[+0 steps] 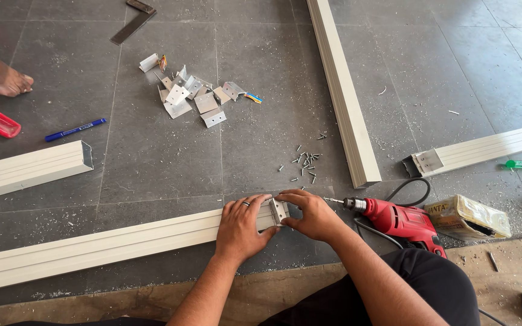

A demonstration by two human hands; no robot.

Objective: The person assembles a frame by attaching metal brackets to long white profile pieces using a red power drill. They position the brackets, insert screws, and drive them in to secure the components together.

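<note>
A person kneeling on a grey tiled floor (152, 151) works at the end of a long cream aluminium profile (104, 244), which lies flat with its long axis running from lower left up to the right, its open end pointing right. The left hand (243, 226) presses down on the profile's end, its grip laid over the top rather than clenched. The right hand (312, 214) pinches a small metal corner bracket (279, 210) seated at that open end, fingers closed on it. Just beyond the grip lies a scatter of screws (304, 163); to its right, a red electric drill (394, 218) rests with its bit pointing left toward the hands. Farther off, beyond the grip, sits a pile of spare brackets (191, 96).
</note>
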